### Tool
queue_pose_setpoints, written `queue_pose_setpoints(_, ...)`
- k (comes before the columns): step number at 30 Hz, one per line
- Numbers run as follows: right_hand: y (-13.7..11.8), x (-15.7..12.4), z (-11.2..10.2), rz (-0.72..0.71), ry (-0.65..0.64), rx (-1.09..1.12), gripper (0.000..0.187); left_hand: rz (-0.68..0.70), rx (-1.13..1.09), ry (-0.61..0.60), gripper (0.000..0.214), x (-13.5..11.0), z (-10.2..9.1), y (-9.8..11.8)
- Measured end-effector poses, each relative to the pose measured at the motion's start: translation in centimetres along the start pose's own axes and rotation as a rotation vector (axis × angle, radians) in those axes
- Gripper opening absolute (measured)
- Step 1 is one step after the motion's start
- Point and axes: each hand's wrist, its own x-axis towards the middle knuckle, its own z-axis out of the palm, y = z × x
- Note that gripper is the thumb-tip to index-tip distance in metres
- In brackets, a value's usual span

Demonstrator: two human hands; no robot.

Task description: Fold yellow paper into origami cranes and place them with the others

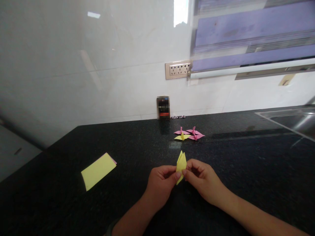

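A small folded yellow paper shape [181, 165] stands upright just above the black countertop [137, 141], pinched between both hands. My left hand [161, 182] grips its left side with thumb and fingers closed. My right hand [200, 178] pinches its right side, fingers curled. Farther back lie finished paper cranes, pink ones [194, 133] and a yellow one [182, 137], close together.
A stack of yellow paper sheets [97, 170] lies on the counter to the left. A small dark box [163, 107] stands against the white wall under a socket strip [177, 69]. A steel sink [292, 119] sits at the right edge.
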Motion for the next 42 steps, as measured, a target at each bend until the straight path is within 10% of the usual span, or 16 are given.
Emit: queue_pose_setpoints(42,-0.3,-0.5,-0.4,-0.214,-0.022,-0.773,0.012,0.089,0.448,-0.007,0.019,-0.3,-0.2,-0.3)
